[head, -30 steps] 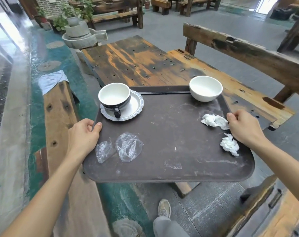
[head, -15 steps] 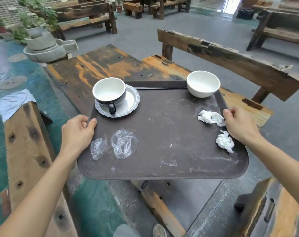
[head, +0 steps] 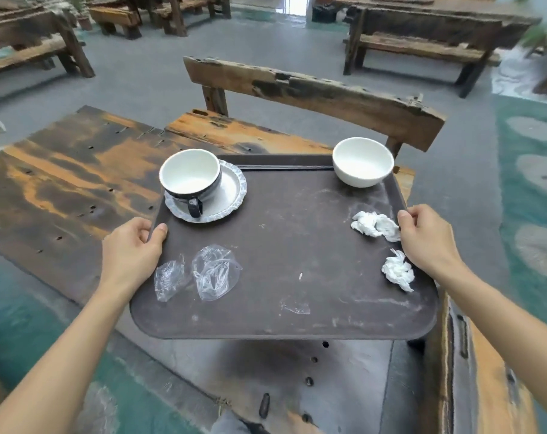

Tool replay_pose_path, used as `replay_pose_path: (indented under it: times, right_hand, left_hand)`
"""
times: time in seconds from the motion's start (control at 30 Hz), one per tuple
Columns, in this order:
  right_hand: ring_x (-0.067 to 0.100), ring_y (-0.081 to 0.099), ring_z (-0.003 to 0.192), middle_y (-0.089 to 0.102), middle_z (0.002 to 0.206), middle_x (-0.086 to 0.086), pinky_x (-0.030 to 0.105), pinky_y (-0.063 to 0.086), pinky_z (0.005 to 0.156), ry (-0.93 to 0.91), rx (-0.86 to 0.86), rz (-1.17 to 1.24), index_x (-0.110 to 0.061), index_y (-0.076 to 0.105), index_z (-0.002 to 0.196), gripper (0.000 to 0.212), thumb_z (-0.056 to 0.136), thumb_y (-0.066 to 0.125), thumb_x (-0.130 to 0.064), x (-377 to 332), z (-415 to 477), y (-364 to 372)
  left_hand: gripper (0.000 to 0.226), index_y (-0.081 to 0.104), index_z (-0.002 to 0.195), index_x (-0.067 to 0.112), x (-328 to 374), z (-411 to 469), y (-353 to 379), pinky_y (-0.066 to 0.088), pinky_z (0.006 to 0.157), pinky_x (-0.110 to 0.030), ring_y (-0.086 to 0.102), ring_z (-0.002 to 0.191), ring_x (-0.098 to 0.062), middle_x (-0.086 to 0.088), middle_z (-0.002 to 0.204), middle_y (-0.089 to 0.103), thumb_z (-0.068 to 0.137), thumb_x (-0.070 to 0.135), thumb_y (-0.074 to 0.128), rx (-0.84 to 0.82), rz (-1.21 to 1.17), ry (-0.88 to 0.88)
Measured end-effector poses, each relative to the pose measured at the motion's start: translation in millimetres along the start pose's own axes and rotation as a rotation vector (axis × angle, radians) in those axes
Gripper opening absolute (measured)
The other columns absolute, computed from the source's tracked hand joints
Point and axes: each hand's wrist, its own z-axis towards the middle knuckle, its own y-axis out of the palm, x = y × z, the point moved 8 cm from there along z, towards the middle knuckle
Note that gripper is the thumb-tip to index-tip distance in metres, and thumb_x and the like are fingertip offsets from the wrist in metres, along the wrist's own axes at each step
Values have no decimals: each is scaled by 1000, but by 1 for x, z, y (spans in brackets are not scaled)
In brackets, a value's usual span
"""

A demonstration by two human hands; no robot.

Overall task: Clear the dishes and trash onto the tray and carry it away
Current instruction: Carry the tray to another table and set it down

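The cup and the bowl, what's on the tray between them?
Nothing: in the head view, only bare tray lies between the cup and the bowl.

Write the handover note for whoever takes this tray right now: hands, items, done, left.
Hands: left hand grips the left rim of the tray, thumb on top; right hand grips the right rim.
Items, all on the tray: cup on its saucer at far left, white bowl at far right, two plastic wrappers near the left hand, two crumpled tissues by the right hand.
Done: dishes and trash loaded; tray appears lifted, held above the wooden table.
Left: carry it away. Keep it level, since the cup and bowl sit close to the far edge.
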Motion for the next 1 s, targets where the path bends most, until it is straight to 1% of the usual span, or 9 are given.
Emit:
replay_pose_path:
  times: [0.17,0.3,0.43,0.5,0.57,0.6,0.73,0.9,1.0]
  right_hand:
    - [38,58,107,67,106,17,35,34,79,169,85,-2,-5,60,106,29,104,42,-28,15,-16,14]
    - [39,58,108,68,108,18,38,38,84,280,135,-15,-4,60,111,33,104,42,-30,24,-36,32]
    - [35,58,92,64,88,11,39,39,78,331,200,-37,-9,60,96,28,103,43,-30,40,-58,57]
    - [28,49,76,47,68,-3,35,34,70,358,223,-48,-28,46,73,28,101,41,-33,50,-66,73]
    - [23,40,71,34,62,-9,33,29,67,392,224,-82,-34,28,67,35,100,40,-33,52,-73,86]
    - [23,39,71,34,61,-9,33,28,66,410,234,-89,-33,29,67,34,99,40,-32,56,-77,94]
    - [23,50,82,58,83,1,34,36,74,468,260,-32,-9,59,98,25,102,43,-27,76,-93,130]
    - [21,51,85,60,91,3,27,28,71,520,235,-42,-5,59,106,27,103,42,-26,105,-105,173]
    - [22,53,86,61,92,3,29,31,74,542,228,-43,-6,60,107,27,103,43,-26,126,-107,197]
  left_hand:
    - [28,63,78,9,-2,58,42,44,71,-40,58,70,-31,-10,65,62,93,33,62,-97,-46,109]
    - [28,62,78,7,-9,90,73,45,70,-41,59,70,-33,-11,66,63,93,30,63,-178,-72,176]
    - [26,62,81,6,-23,106,106,38,68,-36,57,70,-33,-12,66,62,94,29,62,-241,-91,225]
    - [26,61,82,6,-33,109,125,41,68,-38,56,70,-33,-12,67,61,94,29,62,-274,-116,229]
    - [27,60,81,5,-45,107,139,43,69,-40,55,69,-32,-12,66,60,94,29,62,-287,-148,215]
    - [28,60,80,5,-52,107,149,43,69,-40,55,68,-32,-12,65,60,93,30,62,-300,-154,212]
    - [29,56,78,7,-81,99,186,38,67,-36,52,66,-31,-9,63,55,94,31,61,-352,-154,201]
    - [30,54,77,7,-113,87,230,39,69,-36,51,66,-33,-9,63,53,95,30,60,-402,-139,191]
    - [31,54,77,8,-134,80,252,40,70,-38,51,67,-34,-9,63,53,96,31,60,-410,-110,174]
